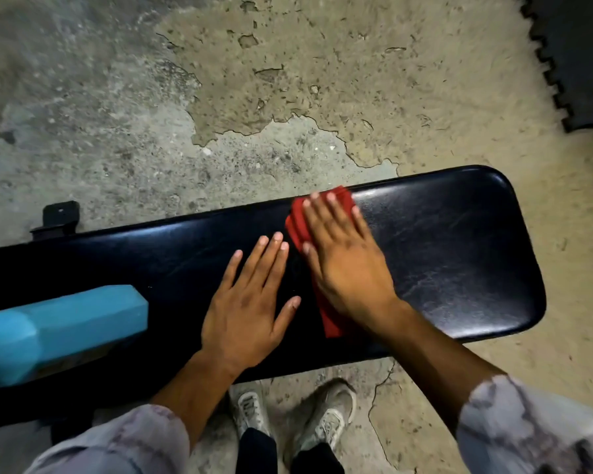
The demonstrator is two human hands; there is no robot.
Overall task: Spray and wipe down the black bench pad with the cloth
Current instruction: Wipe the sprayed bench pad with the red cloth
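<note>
Most of red cloth under right hand.

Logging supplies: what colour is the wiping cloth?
Red, clearest in the head view: cloth under the right hand.

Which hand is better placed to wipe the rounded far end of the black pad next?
The right hand. It already presses the red cloth flat on the bench pad, on the side nearer that end. The left hand lies bare on the pad, farther from it.
</note>
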